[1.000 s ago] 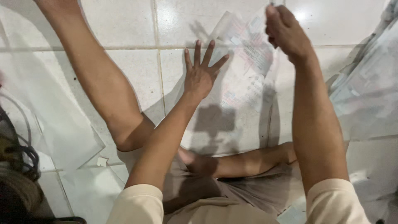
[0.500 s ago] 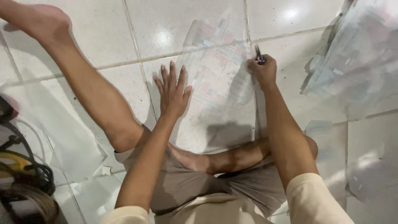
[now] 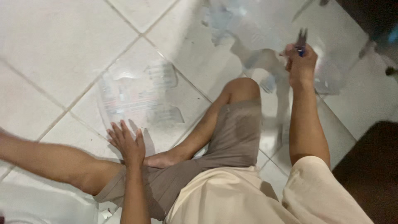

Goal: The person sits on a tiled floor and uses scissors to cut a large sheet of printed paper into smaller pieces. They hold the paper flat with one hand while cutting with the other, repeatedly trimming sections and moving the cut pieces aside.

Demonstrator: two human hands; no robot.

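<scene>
Head view, looking down: left hand (image 3: 127,143) lies flat, fingers spread, on the near edge of a clear plastic sheet (image 3: 137,97) on the tiled floor (image 3: 62,37). Right hand (image 3: 299,62), raised well right of the sheet, is clenched around blue-handled pliers (image 3: 301,41), tips pointing away.

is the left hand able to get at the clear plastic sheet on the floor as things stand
Probably yes: the left hand already lies flat at the near edge of the clear plastic sheet, with nothing between them.
</scene>
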